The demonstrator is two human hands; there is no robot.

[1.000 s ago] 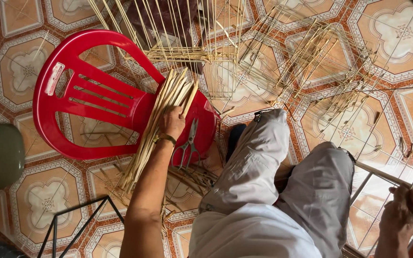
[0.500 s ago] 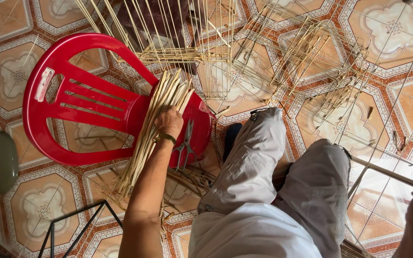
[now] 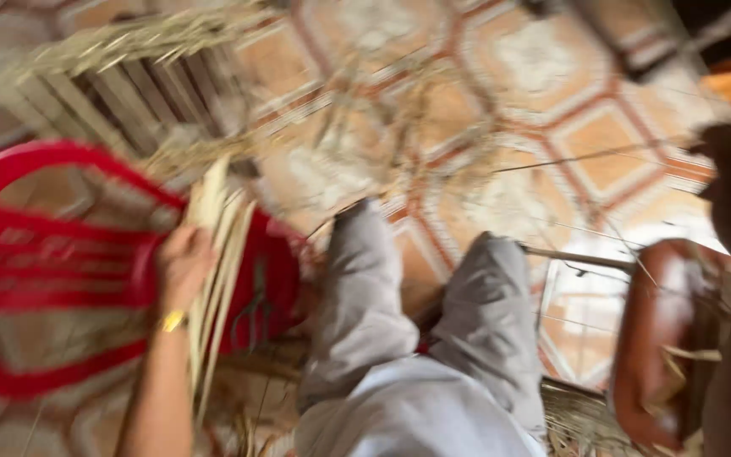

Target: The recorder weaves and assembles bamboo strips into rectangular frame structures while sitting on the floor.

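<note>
The view is badly blurred, so only the big shapes read. The left hand (image 3: 184, 267) sits on a bundle of long pale split bamboo strips (image 3: 217, 254), fingers wrapped round it just above the wrist with its yellow bangle (image 3: 173, 321). That bundle leans across the seat of the red slatted plastic chair (image 3: 35, 271), which lies tipped over on the patterned orange and cream tiled floor (image 3: 552, 110), its top fanning out above the hand and its lower ends trailing down past the chair's near edge. Right of the chair, the person's knees in grey trousers (image 3: 433, 338) are folded up. Beyond the chair's top stands a woven pale bamboo frame (image 3: 129, 93), and loose strips are scattered over the floor right of it. Far right of the chair there is a dark blurred shape at the frame edge; I cannot tell whether it is the right hand, nor how its fingers stand. To handle this well, I'd judge the grip wants to stay firm near the bundle's middle, so the strips keep together rather than splay apart.
</note>
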